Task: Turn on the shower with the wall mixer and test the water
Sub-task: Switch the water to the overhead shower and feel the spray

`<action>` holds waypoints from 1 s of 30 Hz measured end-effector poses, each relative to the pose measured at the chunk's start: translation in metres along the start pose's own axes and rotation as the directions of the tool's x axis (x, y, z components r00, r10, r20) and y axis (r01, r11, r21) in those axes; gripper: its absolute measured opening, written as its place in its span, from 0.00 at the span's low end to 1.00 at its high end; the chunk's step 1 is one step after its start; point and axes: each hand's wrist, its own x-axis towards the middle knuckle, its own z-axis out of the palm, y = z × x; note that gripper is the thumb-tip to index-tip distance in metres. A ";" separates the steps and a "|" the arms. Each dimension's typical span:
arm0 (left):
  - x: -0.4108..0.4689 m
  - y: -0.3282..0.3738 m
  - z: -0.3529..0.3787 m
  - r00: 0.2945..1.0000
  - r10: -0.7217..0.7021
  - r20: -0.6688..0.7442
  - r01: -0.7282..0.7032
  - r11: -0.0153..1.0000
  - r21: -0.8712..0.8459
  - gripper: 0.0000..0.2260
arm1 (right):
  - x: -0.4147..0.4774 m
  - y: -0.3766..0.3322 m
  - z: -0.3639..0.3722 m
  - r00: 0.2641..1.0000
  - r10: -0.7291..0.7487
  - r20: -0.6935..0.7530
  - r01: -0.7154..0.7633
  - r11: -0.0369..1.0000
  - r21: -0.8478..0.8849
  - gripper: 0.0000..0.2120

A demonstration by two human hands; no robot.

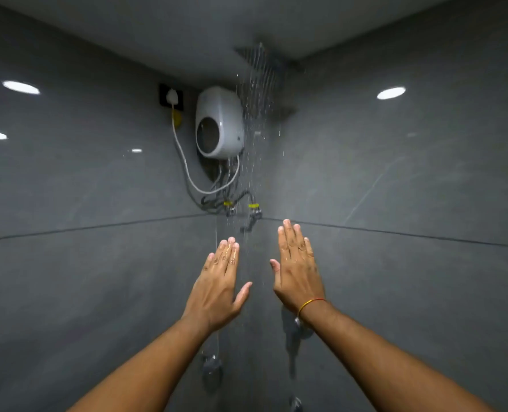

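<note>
A flat overhead shower head (260, 59) hangs near the ceiling at the corner, and water (254, 120) streams down from it. My left hand (218, 285) and my right hand (297, 267) are stretched out side by side below the stream, backs up, fingers straight and together, holding nothing. The left fingers glisten wet. Drops fall through the gap between the hands. A chrome wall mixer knob (212, 367) sits low on the wall under my left forearm; another chrome fitting (302, 327) shows just under my right wrist.
A white water heater (218, 123) is mounted high in the corner, with a white cable to a black wall socket (171, 97) and hoses to two valves (254, 211). Grey tiled walls close in on both sides. A small chrome spout (295, 403) sits at the bottom.
</note>
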 end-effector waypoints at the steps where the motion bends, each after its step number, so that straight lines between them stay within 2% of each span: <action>1: 0.011 0.002 -0.017 1.000 0.010 -0.028 -0.010 1.000 0.003 0.39 | 0.008 -0.003 -0.017 1.000 -0.005 -0.023 0.005 1.000 -0.006 0.37; 6: 0.054 0.014 -0.088 0.990 0.047 -0.131 -0.043 0.998 0.036 0.38 | 0.040 -0.011 -0.092 0.990 -0.022 -0.137 0.016 0.999 -0.051 0.37; 12: 0.077 0.029 -0.132 0.970 0.068 -0.231 -0.056 0.997 0.058 0.38 | 0.058 -0.015 -0.142 0.978 -0.065 -0.197 0.044 0.993 -0.111 0.37; 30: 0.087 0.025 -0.190 0.955 0.063 -0.288 -0.031 0.993 0.114 0.39 | 0.070 -0.031 -0.184 0.944 -0.109 -0.311 0.071 0.989 -0.133 0.38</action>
